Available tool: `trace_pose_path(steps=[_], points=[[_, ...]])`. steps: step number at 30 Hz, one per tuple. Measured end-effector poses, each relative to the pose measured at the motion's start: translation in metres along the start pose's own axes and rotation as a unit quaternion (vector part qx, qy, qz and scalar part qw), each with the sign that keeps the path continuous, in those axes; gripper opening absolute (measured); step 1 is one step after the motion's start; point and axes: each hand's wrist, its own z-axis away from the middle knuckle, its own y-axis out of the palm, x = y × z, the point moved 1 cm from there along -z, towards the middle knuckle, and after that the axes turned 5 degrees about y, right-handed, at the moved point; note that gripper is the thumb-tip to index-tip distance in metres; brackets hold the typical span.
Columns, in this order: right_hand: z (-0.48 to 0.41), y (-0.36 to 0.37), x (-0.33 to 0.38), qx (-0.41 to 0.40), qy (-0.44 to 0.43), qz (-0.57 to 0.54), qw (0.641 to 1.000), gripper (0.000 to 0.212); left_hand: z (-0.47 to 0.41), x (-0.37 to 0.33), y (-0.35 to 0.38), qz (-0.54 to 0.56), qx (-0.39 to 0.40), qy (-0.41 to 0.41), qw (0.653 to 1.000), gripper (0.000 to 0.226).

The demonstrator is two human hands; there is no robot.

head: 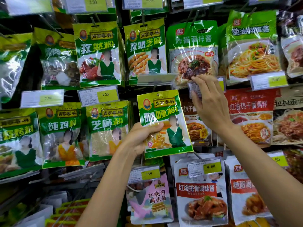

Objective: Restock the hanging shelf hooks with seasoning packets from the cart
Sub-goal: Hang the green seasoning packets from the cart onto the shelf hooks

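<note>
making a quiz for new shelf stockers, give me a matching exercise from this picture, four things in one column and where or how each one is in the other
Things:
1. green and yellow curry powder packet
2. clear plastic price tag holder
3. yellow 4.90 price label
4. green cumin powder packet

Places or states:
A. hanging on an upper-row hook, left of centre
B. gripped low down by the left hand
C. pinched by the right hand
D. in front of the red-banded white sauce pouch, lower right

Pairs: 1-B, 2-C, 3-D, 4-A

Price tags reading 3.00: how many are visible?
3 tags: one at middle left, one just right of it, one below the packet held in the left hand. Some other tags are blurred or partly hidden.
</note>
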Motion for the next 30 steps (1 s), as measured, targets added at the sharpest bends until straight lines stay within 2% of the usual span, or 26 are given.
trace_pose_path(steps=[7, 14, 20, 22, 26, 30], points=[[0.0, 0.002, 0.0, -0.008, 0.0, -0.001, 1.0, 0.038, -0.018, 0.006, -0.004, 0.001, -0.023, -0.013, 1.0, 0.023], [0.001, 0.002, -0.001, -0.023, 0.007, 0.003, 1.0, 0.041, -0.059, 0.022, -0.002, -0.007, -0.078, -0.034, 0.996, 0.021], [0.002, 0.002, -0.001, -0.017, 0.007, 0.014, 1.0, 0.041, -0.092, 0.033, -0.008, -0.075, -0.18, -0.004, 0.981, 0.085], [0.002, 0.001, 0.0, -0.013, 0.01, 0.012, 1.0, 0.041, -0.095, 0.036, -0.007, -0.098, -0.209, 0.0, 0.973, 0.097], [0.004, -0.004, 0.003, -0.005, 0.017, 0.013, 1.0, 0.042, -0.086, 0.04, -0.002, -0.168, -0.247, 0.02, 0.954, 0.089], [0.017, -0.02, 0.002, -0.012, 0.021, 0.011, 1.0, 0.04, -0.045, 0.041, 0.008, -0.304, -0.294, 0.082, 0.902, 0.056]])
